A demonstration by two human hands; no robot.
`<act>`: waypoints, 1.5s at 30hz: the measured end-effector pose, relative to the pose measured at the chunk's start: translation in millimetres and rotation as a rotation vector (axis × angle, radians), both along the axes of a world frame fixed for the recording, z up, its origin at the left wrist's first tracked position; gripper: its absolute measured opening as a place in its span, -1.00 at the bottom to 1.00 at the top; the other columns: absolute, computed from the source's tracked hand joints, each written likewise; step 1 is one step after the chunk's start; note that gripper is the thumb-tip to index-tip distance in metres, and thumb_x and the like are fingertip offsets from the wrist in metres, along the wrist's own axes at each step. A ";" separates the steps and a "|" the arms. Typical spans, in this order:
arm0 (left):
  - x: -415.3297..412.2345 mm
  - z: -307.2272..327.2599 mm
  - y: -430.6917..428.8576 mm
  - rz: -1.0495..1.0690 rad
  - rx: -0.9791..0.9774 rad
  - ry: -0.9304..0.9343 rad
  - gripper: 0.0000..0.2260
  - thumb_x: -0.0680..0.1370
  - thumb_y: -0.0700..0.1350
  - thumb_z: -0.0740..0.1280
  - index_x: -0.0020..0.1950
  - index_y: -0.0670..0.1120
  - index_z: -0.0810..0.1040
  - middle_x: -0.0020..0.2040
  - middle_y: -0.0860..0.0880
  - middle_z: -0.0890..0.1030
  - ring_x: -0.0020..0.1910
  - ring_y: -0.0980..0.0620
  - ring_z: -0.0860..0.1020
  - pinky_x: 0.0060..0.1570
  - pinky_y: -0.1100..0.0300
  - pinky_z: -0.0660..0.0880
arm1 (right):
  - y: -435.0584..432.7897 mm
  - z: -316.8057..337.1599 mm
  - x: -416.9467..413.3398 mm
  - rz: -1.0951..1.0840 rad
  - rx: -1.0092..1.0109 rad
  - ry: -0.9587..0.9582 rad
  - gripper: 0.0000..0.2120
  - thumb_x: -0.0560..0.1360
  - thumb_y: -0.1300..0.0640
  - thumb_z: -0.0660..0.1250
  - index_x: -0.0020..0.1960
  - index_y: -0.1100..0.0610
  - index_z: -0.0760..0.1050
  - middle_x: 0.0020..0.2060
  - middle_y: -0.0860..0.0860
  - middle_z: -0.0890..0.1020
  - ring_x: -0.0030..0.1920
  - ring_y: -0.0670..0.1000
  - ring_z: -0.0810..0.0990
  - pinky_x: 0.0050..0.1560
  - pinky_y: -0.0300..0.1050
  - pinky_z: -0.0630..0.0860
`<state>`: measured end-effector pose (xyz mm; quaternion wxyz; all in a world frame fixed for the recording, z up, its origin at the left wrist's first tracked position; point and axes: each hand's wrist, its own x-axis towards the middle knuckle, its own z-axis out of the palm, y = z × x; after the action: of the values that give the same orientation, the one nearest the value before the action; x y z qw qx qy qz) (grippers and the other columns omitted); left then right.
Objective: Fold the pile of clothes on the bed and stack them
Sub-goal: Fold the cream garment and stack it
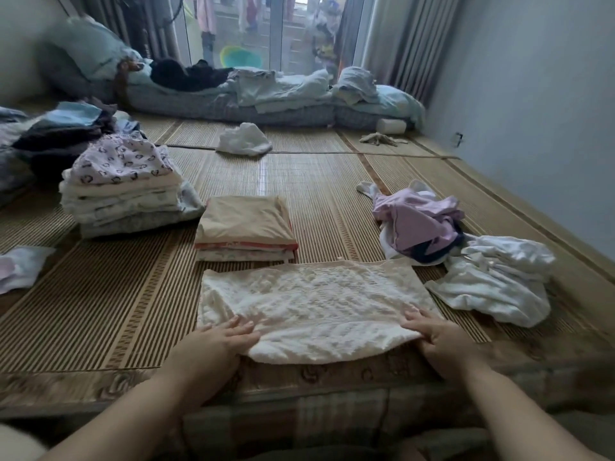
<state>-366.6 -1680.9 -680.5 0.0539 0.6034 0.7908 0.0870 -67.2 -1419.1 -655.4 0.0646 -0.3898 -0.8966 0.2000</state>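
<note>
A cream quilted cloth (312, 304) lay spread flat on the striped woven straw mat (100, 311) covering the bed, at its near edge, straight in front of the person. The left hand (216, 341) held the cloth's near left corner and the right hand (436, 334) its near right corner. Each grip was closed on the hem, with fingers lying over the top of the fabric and thumbs hidden under it. The near hem looked slightly raised off the mat between the 2 hands.

Just beyond the cloth sat a low stack of folded beige and coral garments (244, 227). To its left stood a taller stack of folded pale clothes (123, 188), topped by a white piece printed with dark hearts.

To the right, a crumpled heap of lilac and white clothes (419, 224) lay unfolded, touching a rumpled bundle of white garments (499, 284) nearer the wall. Farther back, 1 loose white garment (244, 139) lay alone on the mat.
</note>
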 end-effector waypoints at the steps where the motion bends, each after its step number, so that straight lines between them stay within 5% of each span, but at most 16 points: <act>1: 0.8 5.6 0.9 0.009 0.032 -0.001 -0.59 0.61 -0.11 0.13 0.42 0.23 0.34 0.45 0.23 0.29 0.48 0.22 0.14 0.42 0.19 0.17 | -3.3 7.8 1.4 -0.053 -0.022 0.065 -0.68 0.49 0.27 0.30 0.17 0.00 0.62 0.21 -0.06 0.61 0.35 -0.05 0.45 0.34 -0.16 0.32; 3: 2.9 25.8 1.8 0.090 0.125 -0.103 -0.73 0.58 -0.10 0.19 0.09 0.23 0.58 0.10 0.23 0.62 0.12 0.26 0.55 0.05 0.30 0.48 | -6.3 32.9 4.3 -0.142 -0.102 0.236 -0.80 0.50 0.22 0.35 -0.03 -0.04 0.67 -0.10 -0.13 0.70 0.06 -0.02 0.62 -0.02 -0.21 0.45; 6: 3.1 70.7 3.9 0.222 0.219 -0.378 -0.71 0.50 -0.18 0.28 -0.35 0.16 0.55 -0.40 0.16 0.58 -0.39 0.26 0.52 -0.44 0.37 0.30 | -0.6 83.5 4.8 -0.143 -0.166 0.471 -0.81 0.49 0.24 0.38 -0.18 -0.02 0.65 -0.26 -0.14 0.68 -0.20 -0.15 0.62 -0.28 -0.39 0.47; 10: -5.5 134.1 1.5 0.196 0.367 -0.883 -0.93 0.39 -0.12 0.41 -0.30 -0.03 0.65 -0.41 0.03 0.58 -0.45 0.15 0.50 -0.40 0.22 0.39 | 18.1 150.4 0.9 -0.061 -0.257 0.601 -0.93 0.46 0.22 0.40 -0.13 0.11 0.65 -0.31 -0.02 0.67 -0.33 -0.15 0.61 -0.39 -0.34 0.51; 12: -13.8 152.2 -1.4 0.137 0.373 -1.204 -0.76 0.21 0.01 0.47 -0.24 -0.11 0.66 -0.33 -0.07 0.58 -0.39 0.06 0.53 -0.42 0.24 0.47 | 36.0 173.3 -7.6 -0.025 -0.276 0.555 -0.94 0.43 0.15 0.43 -0.12 0.10 0.67 -0.27 0.01 0.69 -0.27 -0.06 0.63 -0.31 -0.21 0.54; 14: -26.4 151.1 -0.5 0.129 0.340 -1.348 -0.63 0.14 -0.01 0.48 -0.16 -0.19 0.64 -0.27 -0.18 0.59 -0.35 -0.03 0.55 -0.40 0.22 0.50 | 54.2 183.5 -27.3 -0.009 -0.258 0.439 -0.92 0.40 0.11 0.46 -0.10 0.06 0.67 -0.21 0.07 0.67 -0.22 0.02 0.62 -0.19 -0.04 0.55; 17: -40.5 131.0 6.7 0.229 0.202 -1.418 -0.74 0.14 -0.12 0.47 -0.21 -0.16 0.66 -0.29 -0.19 0.60 -0.38 -0.04 0.57 -0.42 0.22 0.53 | 71.6 169.8 -73.1 0.003 -0.190 0.273 -0.91 0.39 0.08 0.47 -0.22 -0.11 0.66 -0.29 -0.13 0.65 -0.31 -0.13 0.59 -0.34 -0.24 0.51; 19: -48.3 109.5 14.1 0.370 0.119 -1.409 -0.92 0.29 -0.23 0.42 -0.25 -0.13 0.67 -0.29 -0.18 0.62 -0.41 -0.03 0.59 -0.45 0.22 0.51 | 79.3 142.3 -111.8 0.000 -0.115 0.133 -0.95 0.41 0.04 0.46 -0.13 -0.09 0.65 -0.09 -0.06 0.68 -0.13 -0.10 0.61 -0.20 -0.20 0.55; 22: -65.0 70.0 22.5 0.563 0.022 -1.206 -0.89 0.52 -0.18 0.35 -0.01 -0.08 0.66 -0.11 -0.12 0.69 -0.28 0.02 0.66 -0.40 0.23 0.53 | 71.8 85.5 -157.0 -0.088 -0.029 -0.031 -0.50 0.44 -0.04 0.44 0.33 0.05 0.46 0.28 0.09 0.55 0.24 0.07 0.52 0.26 -0.03 0.43; 25: -81.8 46.7 21.2 0.498 -0.036 -0.975 -0.58 0.35 0.04 0.53 0.17 0.15 0.52 0.07 0.07 0.62 -0.05 0.13 0.64 -0.15 0.24 0.57 | 44.1 27.7 -176.4 -0.111 -0.026 -0.007 -0.36 0.45 -0.21 0.35 0.45 0.02 0.32 0.41 0.07 0.40 0.40 0.09 0.35 0.39 0.09 0.30; 28: -83.2 40.0 16.7 0.335 -0.094 -0.811 -0.34 0.17 0.12 0.55 0.24 0.31 0.45 0.08 0.29 0.53 -0.09 0.34 0.60 -0.24 0.41 0.54 | 27.4 -8.9 -179.6 -0.082 -0.077 -0.266 -0.29 0.45 -0.39 0.15 0.51 -0.11 0.14 0.55 0.04 0.09 0.54 0.11 0.01 0.45 0.34 0.01; 32: -79.9 29.8 21.2 0.280 -0.028 -0.473 -0.44 0.34 -0.03 0.52 0.31 0.20 0.48 0.17 0.24 0.53 -0.05 0.30 0.53 -0.17 0.47 0.42 | 10.6 -2.7 -178.7 -0.070 -0.055 -0.221 -0.30 0.51 -0.37 0.04 0.55 -0.10 0.00 0.56 0.04 -0.09 0.54 0.12 -0.19 0.45 0.36 -0.15; 35: -84.9 30.3 18.5 0.214 -0.033 -0.547 -0.50 0.39 -0.06 0.49 0.29 0.24 0.48 0.12 0.24 0.51 -0.07 0.26 0.56 -0.18 0.40 0.50 | -42.0 14.5 -173.1 0.071 0.104 0.076 -0.37 0.51 -0.33 0.10 0.50 -0.09 0.19 0.52 -0.05 0.18 0.52 0.00 0.09 0.46 0.32 -0.02; 38: -92.6 31.7 12.4 0.128 -0.108 -0.403 -0.49 0.41 -0.01 0.47 0.30 0.30 0.44 0.17 0.20 0.44 0.04 0.22 0.48 -0.02 0.31 0.48 | -120.6 15.4 -156.5 0.407 0.135 0.121 -0.36 0.46 -0.38 0.08 0.46 -0.12 0.26 0.44 -0.15 0.33 0.45 -0.15 0.24 0.44 0.26 0.16; 42: -97.4 29.7 8.1 0.027 -0.082 -0.449 -0.49 0.43 -0.19 0.39 0.29 0.26 0.47 0.24 0.21 0.40 0.19 0.18 0.43 0.18 0.25 0.43 | -182.6 -6.5 -137.0 0.642 0.071 -0.123 -0.04 0.30 -0.48 0.22 0.54 -0.12 -0.07 0.56 -0.13 -0.05 0.48 -0.19 -0.26 0.45 0.12 -0.27; 45: -97.9 26.3 0.9 -0.109 -0.119 -0.490 -0.56 0.51 -0.22 0.31 0.28 0.21 0.50 0.32 0.23 0.36 0.28 0.21 0.37 0.30 0.23 0.35 | -193.9 -12.6 -138.5 0.647 0.151 -0.227 -0.06 0.36 -0.39 0.29 0.53 -0.18 -0.18 0.56 -0.05 -0.21 0.51 -0.02 -0.33 0.44 0.19 -0.24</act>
<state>-464.5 -1680.0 -654.2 0.2841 0.6018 0.7242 0.1808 -205.6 -1613.0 -668.0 -0.0734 -0.0995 -0.9874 0.0987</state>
